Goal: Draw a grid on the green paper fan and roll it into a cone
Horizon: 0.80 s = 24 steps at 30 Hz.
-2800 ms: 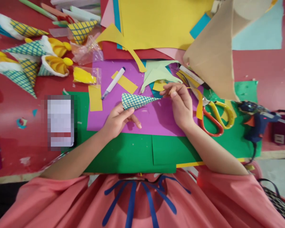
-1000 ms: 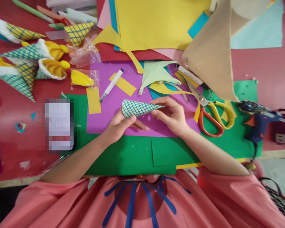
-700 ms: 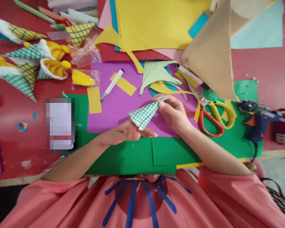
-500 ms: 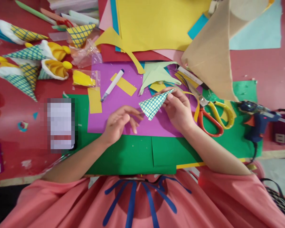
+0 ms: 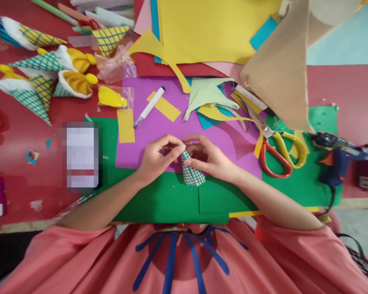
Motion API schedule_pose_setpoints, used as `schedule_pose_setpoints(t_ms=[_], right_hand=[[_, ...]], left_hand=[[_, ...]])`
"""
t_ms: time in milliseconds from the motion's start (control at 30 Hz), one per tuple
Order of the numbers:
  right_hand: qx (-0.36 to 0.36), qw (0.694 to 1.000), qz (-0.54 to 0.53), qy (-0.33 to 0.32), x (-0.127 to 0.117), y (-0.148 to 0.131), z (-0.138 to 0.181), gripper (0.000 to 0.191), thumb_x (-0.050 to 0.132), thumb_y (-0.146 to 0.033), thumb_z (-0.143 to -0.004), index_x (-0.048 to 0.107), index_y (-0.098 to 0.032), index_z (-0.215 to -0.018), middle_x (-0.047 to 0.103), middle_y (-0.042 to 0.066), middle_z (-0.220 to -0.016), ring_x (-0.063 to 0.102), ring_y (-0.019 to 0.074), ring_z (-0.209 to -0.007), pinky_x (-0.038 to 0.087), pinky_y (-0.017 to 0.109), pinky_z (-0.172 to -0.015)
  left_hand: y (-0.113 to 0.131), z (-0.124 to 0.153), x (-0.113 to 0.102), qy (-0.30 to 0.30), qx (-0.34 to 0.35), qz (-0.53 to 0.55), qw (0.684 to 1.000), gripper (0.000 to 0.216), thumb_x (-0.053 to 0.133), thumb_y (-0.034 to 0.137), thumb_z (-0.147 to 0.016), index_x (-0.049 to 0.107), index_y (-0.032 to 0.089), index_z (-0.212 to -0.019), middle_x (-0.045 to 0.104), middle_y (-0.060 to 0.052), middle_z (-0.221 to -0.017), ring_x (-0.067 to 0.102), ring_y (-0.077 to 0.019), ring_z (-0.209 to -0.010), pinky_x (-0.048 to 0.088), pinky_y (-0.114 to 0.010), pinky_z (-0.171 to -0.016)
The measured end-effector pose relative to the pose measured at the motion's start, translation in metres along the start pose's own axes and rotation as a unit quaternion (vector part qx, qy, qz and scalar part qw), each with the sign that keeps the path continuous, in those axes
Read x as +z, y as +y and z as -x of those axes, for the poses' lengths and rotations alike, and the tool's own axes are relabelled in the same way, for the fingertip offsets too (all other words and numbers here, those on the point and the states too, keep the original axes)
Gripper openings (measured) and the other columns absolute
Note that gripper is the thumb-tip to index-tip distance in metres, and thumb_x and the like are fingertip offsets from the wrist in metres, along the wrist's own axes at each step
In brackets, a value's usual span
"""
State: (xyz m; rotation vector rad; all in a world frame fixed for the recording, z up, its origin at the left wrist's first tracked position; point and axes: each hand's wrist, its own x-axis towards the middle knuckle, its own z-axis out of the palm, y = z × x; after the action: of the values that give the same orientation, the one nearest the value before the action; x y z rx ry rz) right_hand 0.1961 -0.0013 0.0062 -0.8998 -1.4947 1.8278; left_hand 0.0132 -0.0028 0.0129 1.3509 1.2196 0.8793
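Observation:
A small paper cone (image 5: 191,174) with a blue grid pattern is held over the edge between the purple sheet (image 5: 221,139) and the green sheet (image 5: 159,200). Its wide mouth points toward me and its tip points away, hidden among my fingers. My left hand (image 5: 158,157) pinches the tip from the left. My right hand (image 5: 209,159) pinches it from the right, with the thumb along the cone's side. Both hands' fingers are closed on the cone.
Red-and-yellow scissors (image 5: 279,149) and a blue glue gun (image 5: 337,157) lie to the right. A white marker (image 5: 149,107) and yellow strips (image 5: 125,125) sit on the purple sheet. Finished patterned cones (image 5: 46,77) lie far left, a blurred rectangular object (image 5: 81,157) near left, paper stacks (image 5: 211,28) behind.
The cone lay sideways between both hands, then my right hand alone lifted and turned it. Now it is lower and nearer me, mouth toward me, and both hands pinch its tip.

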Motion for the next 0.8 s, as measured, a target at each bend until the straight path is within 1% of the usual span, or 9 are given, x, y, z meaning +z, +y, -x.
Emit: schedule_pose_setpoints(t_ms=[100, 233, 333, 433, 533, 633, 733, 800], right_hand=[[0.017, 1.000, -0.006, 0.008, 0.0002, -0.0007, -0.0004, 0.038, 0.061, -0.030, -0.084, 0.043, -0.017, -0.114, 0.065, 0.001, -0.082, 0.058, 0.0088, -0.067, 0.044, 0.021, -0.059], [0.005, 1.000, -0.013, 0.021, -0.0005, 0.0002, -0.0015, 0.036, 0.063, -0.030, -0.082, 0.045, -0.017, -0.111, 0.063, -0.002, -0.076, 0.055, 0.0074, -0.063, 0.042, 0.020, -0.057], [0.004, 1.000, -0.011, 0.024, -0.0013, 0.0004, -0.0018, 0.038, 0.065, -0.030, -0.081, 0.046, -0.018, -0.111, 0.061, -0.003, -0.074, 0.053, 0.0072, -0.060, 0.039, 0.020, -0.054], [-0.001, 1.000, 0.004, 0.026, -0.0013, 0.0001, -0.0017, 0.039, 0.066, -0.029, -0.080, 0.046, -0.017, -0.112, 0.059, -0.004, -0.070, 0.051, 0.0066, -0.058, 0.038, 0.020, -0.054], [-0.012, 0.999, 0.016, 0.031, -0.0010, 0.0004, -0.0019, 0.037, 0.064, -0.027, -0.081, 0.046, -0.016, -0.112, 0.058, -0.004, -0.070, 0.051, 0.0061, -0.059, 0.039, 0.019, -0.056], [-0.018, 0.999, 0.011, 0.033, -0.0012, 0.0013, -0.0024, 0.037, 0.064, -0.028, -0.082, 0.046, -0.016, -0.112, 0.059, -0.004, -0.071, 0.054, 0.0068, -0.063, 0.042, 0.019, -0.059], [-0.018, 0.999, -0.006, 0.035, -0.0021, 0.0024, -0.0025, 0.038, 0.065, -0.029, -0.082, 0.046, -0.016, -0.112, 0.060, -0.003, -0.074, 0.057, 0.0072, -0.065, 0.043, 0.019, -0.059], [-0.018, 0.999, -0.002, 0.037, -0.0027, 0.0029, -0.0023, 0.039, 0.065, -0.029, -0.081, 0.046, -0.016, -0.113, 0.060, -0.003, -0.072, 0.057, 0.0072, -0.064, 0.043, 0.019, -0.059]], left_hand=[[-0.0002, -0.0011, 0.0002, 0.017, -0.010, 0.017, 1.000, 0.021, 0.064, 0.038, -0.082, 0.063, 0.018, -0.078, 0.061, 0.003, -0.059, 0.057, -0.0069, -0.048, 0.047, -0.016, -0.047], [0.0004, -0.0018, -0.0002, 0.024, -0.009, 0.027, 0.999, 0.020, 0.063, 0.037, -0.083, 0.064, 0.018, -0.078, 0.061, 0.003, -0.059, 0.058, -0.0072, -0.051, 0.047, -0.016, -0.049], [0.0007, -0.0017, -0.0008, -0.003, -0.014, 0.010, 1.000, 0.022, 0.062, 0.039, -0.082, 0.063, 0.017, -0.078, 0.059, 0.003, -0.057, 0.057, -0.0082, -0.050, 0.046, -0.018, -0.048], [-0.0005, -0.0012, -0.0010, -0.024, -0.019, -0.024, 0.999, 0.022, 0.063, 0.038, -0.081, 0.061, 0.017, -0.073, 0.057, 0.004, -0.054, 0.054, -0.0079, -0.048, 0.043, -0.019, -0.047], [-0.0019, -0.0008, -0.0012, -0.037, -0.028, -0.019, 0.999, 0.023, 0.062, 0.037, -0.082, 0.060, 0.017, -0.072, 0.056, 0.004, -0.053, 0.052, -0.0071, -0.046, 0.041, -0.018, -0.045], [-0.0014, -0.0005, -0.0021, -0.047, -0.035, 0.000, 0.998, 0.023, 0.061, 0.038, -0.083, 0.059, 0.017, -0.074, 0.056, 0.004, -0.053, 0.054, -0.0076, -0.046, 0.041, -0.018, -0.046], [0.0009, -0.0006, -0.0033, -0.067, -0.031, 0.001, 0.997, 0.025, 0.055, 0.040, -0.087, 0.059, 0.017, -0.075, 0.057, 0.003, -0.054, 0.056, -0.0087, -0.050, 0.043, -0.019, -0.048], [0.0019, -0.0008, -0.0036, -0.076, -0.023, -0.014, 0.997, 0.023, 0.056, 0.037, -0.086, 0.058, 0.017, -0.074, 0.057, 0.004, -0.056, 0.055, -0.0084, -0.051, 0.043, -0.019, -0.050]])
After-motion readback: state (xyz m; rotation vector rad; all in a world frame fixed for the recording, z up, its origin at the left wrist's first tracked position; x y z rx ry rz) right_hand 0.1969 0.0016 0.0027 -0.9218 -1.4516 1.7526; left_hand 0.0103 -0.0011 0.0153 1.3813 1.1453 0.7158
